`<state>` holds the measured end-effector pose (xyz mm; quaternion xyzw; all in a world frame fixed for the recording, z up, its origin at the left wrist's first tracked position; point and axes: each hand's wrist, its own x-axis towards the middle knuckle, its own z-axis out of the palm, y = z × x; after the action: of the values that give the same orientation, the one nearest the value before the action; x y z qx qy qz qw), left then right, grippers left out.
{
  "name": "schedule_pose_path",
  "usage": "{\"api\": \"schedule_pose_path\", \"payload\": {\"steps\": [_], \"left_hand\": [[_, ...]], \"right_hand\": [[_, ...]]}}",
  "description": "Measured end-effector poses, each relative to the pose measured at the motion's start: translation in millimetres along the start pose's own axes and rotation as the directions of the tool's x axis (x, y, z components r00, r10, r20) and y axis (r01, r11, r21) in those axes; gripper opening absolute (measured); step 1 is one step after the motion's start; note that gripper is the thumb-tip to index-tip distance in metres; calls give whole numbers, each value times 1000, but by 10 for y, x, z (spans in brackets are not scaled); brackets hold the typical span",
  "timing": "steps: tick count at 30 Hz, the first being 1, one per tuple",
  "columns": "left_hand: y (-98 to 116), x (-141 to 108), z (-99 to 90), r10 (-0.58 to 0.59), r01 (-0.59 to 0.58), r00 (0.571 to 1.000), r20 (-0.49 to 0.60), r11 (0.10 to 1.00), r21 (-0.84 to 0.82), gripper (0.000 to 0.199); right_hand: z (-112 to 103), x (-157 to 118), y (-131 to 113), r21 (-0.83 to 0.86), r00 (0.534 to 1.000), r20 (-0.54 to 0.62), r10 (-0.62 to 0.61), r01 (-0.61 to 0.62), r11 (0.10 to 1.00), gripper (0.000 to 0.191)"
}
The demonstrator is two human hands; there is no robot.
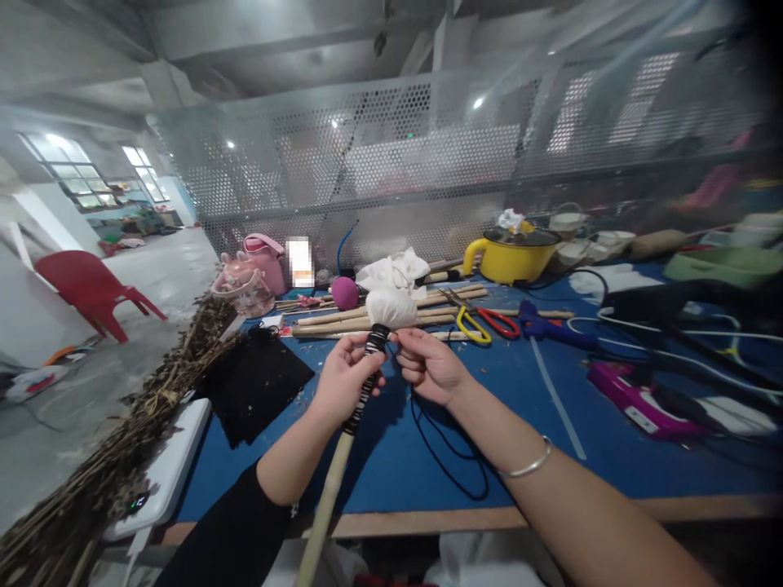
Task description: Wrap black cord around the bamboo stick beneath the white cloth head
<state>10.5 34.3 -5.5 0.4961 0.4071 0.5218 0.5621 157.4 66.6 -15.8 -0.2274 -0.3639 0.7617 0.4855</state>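
Observation:
A pale wooden stick (330, 489) slants up from the table's front edge, topped by a white cloth-covered bundle (391, 306). Black cord is wound around the stick's upper part and the neck of the bundle. My left hand (350, 375) is closed around the wrapped part of the stick. Just right of the neck, my right hand (429, 365) pinches the black cord (437, 444), whose loose loop hangs down onto the blue table. A silver bangle circles my right wrist. Behind the bundle lies crumpled white cloth (397, 271).
Wooden sticks (342, 324), yellow-handled scissors (472, 328), red-handled pliers (498, 323) and a blue glue gun (550, 326) lie behind my hands. Black fabric (260, 379) and dried stalks (152, 408) are left; a yellow pot (517, 259) stands behind. A purple power strip (642, 403) is right.

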Motion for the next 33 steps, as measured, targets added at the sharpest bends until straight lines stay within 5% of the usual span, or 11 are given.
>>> {"api": "schedule_pose_path", "payload": {"steps": [8,23,28,33], "left_hand": [[-34,-11,9,29,-28,999,-28,999,39,40],[1,-48,7,-40,44,999,23,985,-167,37],[-21,-42,-18,-181,199,978,100,956,-216,32],[-54,17,-55,-434,499,856,282,835,-231,36]], "right_hand": [[-11,13,45,120,998,46,50,-55,991,24],[22,74,56,-9,996,-93,15,-16,1000,31],[-39,94,82,-37,993,-37,113,-115,993,35],[-92,70,110,-20,990,5,139,-139,990,38]]}}
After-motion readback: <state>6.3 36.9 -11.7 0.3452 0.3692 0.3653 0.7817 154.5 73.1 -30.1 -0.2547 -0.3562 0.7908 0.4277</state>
